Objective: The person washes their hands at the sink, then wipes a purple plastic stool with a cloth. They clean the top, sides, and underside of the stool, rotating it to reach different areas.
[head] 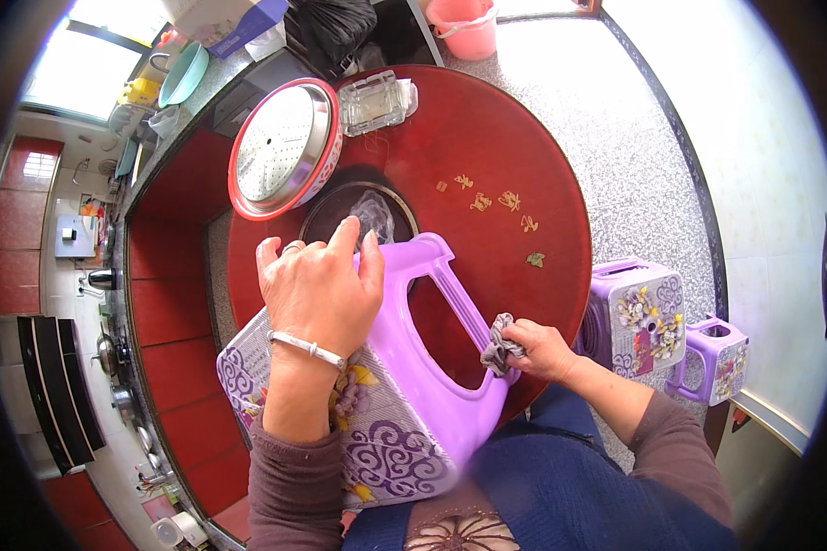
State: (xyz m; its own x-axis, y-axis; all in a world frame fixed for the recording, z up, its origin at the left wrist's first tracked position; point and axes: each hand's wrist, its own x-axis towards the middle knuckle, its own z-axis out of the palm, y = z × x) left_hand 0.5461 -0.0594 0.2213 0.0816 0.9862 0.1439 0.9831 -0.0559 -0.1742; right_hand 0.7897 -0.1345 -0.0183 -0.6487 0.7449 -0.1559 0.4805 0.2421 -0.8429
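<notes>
A purple plastic stool [393,330] lies tilted on its side between my body and the red round table [551,172]. Its flower-patterned seat [393,448] faces down-left, and its legs point to the upper right. My right hand [534,348] grips a crumpled grey cloth [502,344] against the lower end of a leg bar. Above the stool's upper side is my left hand [320,289], with its fingers spread and its thumb beside the purple plastic. Whether its palm presses on the stool is hidden.
A steamer pot with a perforated insert [282,148] and a glass ashtray [372,103] stand on the table's far side. A round dark tray holds clear plastic [372,213]. Two more purple stools [648,324] are at right. A pink bucket [465,31] stands beyond.
</notes>
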